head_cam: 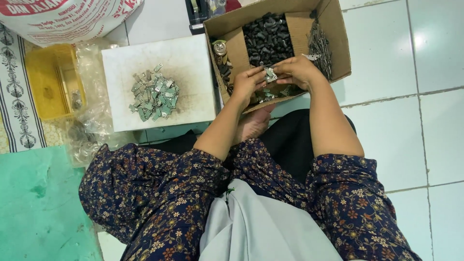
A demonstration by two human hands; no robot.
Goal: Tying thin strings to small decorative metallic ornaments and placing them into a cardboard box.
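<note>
My left hand [248, 83] and my right hand [298, 72] meet over the front of an open cardboard box [338, 43]. Between their fingertips they pinch a small silver metal piece [269, 74]. Inside the box lie a heap of small black parts [267, 38], thin metal pins [319, 46] on the right, and loose silver pieces [270, 93] under my hands. To the left, a pile of similar silver metal pieces [154, 94] sits on a white slab [193, 63].
A yellow plastic tray [48, 82] and crumpled clear plastic [92, 121] lie left of the slab. A printed sack [67, 19] is at top left, a green surface [38, 203] at bottom left. White floor tiles [411, 121] spread to the right. My bare foot [253, 123] rests below the box.
</note>
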